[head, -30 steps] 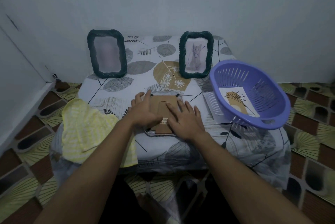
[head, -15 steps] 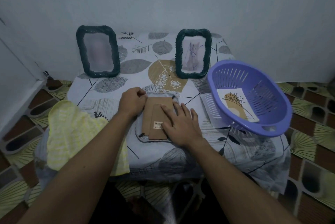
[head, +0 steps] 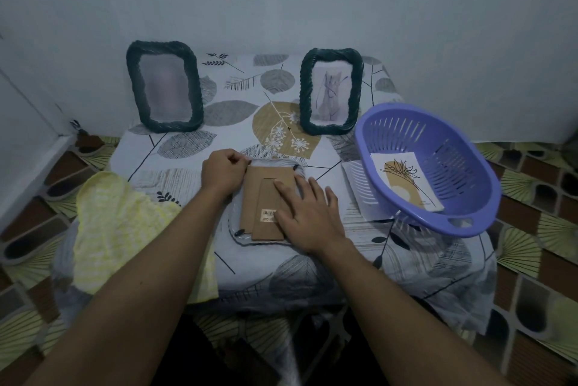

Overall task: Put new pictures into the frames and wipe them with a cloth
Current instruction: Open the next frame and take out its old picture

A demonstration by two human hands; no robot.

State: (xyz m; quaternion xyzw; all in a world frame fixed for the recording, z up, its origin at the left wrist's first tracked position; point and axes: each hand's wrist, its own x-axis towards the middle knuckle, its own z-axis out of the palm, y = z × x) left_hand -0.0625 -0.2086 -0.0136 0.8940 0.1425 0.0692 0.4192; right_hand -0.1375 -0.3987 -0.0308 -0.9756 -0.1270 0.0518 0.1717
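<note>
In the head view, a face-down frame (head: 255,198) is seen at the centre of the picture on the patterned surface (head: 234,110), brown backing uppermost. Its upper left corner is pinched by the left hand (head: 223,171), the grip narrow and the fingers curled. The backing is pressed by the right hand (head: 308,213), the grip wide and the fingers flat. A yellow cloth (head: 119,229) is draped at lower left. Two dark frames (head: 164,90) (head: 331,90) are stood upright above, and a picture (head: 406,185) is held in the purple basket (head: 463,166) at right.
</note>
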